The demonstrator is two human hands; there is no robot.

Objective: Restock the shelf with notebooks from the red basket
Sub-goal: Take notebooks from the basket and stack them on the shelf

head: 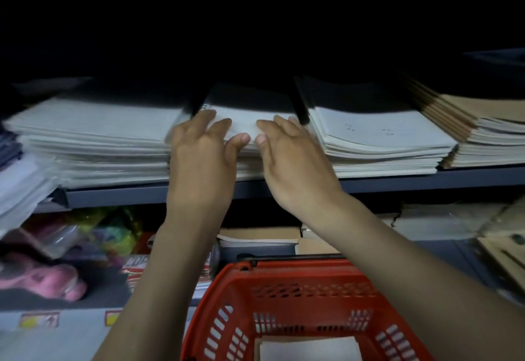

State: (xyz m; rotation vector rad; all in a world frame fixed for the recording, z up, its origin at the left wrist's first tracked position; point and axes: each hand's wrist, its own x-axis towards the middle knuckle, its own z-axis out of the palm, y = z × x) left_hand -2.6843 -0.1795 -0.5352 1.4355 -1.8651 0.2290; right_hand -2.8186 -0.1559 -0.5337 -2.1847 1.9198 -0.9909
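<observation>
Both of my hands reach up to the middle stack of white notebooks [247,122] on the grey shelf [142,194]. My left hand [203,153] lies on the stack's front left with fingers spread, thumb against the front edge. My right hand [289,156] lies on the stack's front right, fingers straight on the top notebook, thumb at the front edge. The two thumbs almost meet. The red basket [287,301] stands below my arms, and a white notebook [309,349] lies in its bottom.
A wide stack of white notebooks [93,139] fills the shelf to the left, another white stack [377,139] and brown-covered ones [466,122] to the right. Black dividers [299,105] separate the stacks. The lower shelf holds colourful packets [113,230], pink items [54,281] and brown notebooks [261,235].
</observation>
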